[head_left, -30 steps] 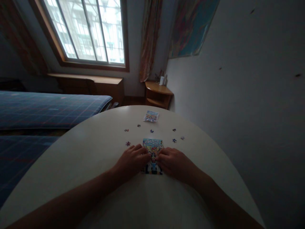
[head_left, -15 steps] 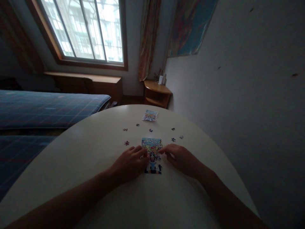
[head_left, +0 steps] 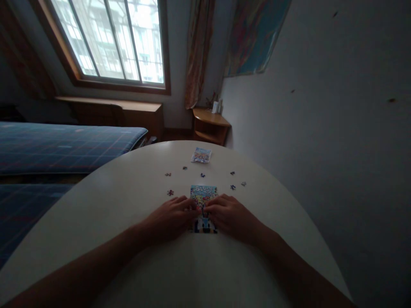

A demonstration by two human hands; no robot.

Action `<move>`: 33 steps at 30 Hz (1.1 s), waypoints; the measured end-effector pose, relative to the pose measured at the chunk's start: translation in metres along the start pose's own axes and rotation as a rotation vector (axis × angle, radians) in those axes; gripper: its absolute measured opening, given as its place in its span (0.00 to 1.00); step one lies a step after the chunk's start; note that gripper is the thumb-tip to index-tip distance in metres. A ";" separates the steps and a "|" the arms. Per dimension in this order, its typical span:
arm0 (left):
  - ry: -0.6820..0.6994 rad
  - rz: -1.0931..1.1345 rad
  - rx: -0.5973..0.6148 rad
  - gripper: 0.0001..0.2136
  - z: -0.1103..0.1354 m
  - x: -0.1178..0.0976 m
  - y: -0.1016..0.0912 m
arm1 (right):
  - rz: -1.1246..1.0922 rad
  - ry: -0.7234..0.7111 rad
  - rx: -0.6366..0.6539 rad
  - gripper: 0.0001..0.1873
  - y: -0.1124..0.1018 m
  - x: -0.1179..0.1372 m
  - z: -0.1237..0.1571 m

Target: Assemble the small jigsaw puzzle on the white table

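A partly joined jigsaw puzzle [head_left: 204, 193] with a colourful cartoon picture lies on the white round table in front of me. My left hand [head_left: 176, 215] is closed at its left side, fingertips bent together over the middle of the picture. From the right, my right hand [head_left: 226, 214] covers the puzzle's right edge, its fingers pressed together and almost meeting the left fingertips. Whether a loose piece is pinched under either hand is hidden. Beyond the left hand lies a reddish jigsaw piece [head_left: 170, 193]; a dark jigsaw piece [head_left: 233, 187] lies past the right one.
Several more loose pieces lie scattered farther back, among them a blue piece [head_left: 202, 175]. A small picture sheet [head_left: 201, 155] rests near the far edge of the table [head_left: 135, 179]. A plaid mattress [head_left: 64, 145] is at the left, a wall [head_left: 321, 141] at the right.
My right hand has moved left, over the puzzle's right edge, and its fingers have come together. The left hand stays at the left side, nearly unmoved.
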State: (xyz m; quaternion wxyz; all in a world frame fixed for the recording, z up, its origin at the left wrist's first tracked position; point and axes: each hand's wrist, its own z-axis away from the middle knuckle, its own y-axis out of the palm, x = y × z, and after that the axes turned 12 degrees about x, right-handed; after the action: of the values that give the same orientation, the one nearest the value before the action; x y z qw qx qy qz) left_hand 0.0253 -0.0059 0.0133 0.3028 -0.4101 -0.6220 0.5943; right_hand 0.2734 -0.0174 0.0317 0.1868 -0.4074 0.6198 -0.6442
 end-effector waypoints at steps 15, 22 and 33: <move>0.066 0.201 0.056 0.11 0.012 0.008 -0.014 | 0.114 -0.060 0.058 0.16 0.010 0.004 0.000; 0.014 0.189 0.125 0.10 0.013 0.003 -0.021 | 0.095 -0.074 0.041 0.18 0.012 0.005 0.000; 0.001 0.110 0.137 0.10 0.014 -0.003 -0.024 | 0.180 0.019 0.146 0.22 0.003 0.029 -0.001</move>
State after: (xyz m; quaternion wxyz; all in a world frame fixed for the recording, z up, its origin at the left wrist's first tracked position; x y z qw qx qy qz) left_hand 0.0115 -0.0141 0.0357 0.2975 -0.4223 -0.5563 0.6509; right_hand 0.2548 -0.0388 0.0377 0.2671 -0.3293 0.6071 -0.6721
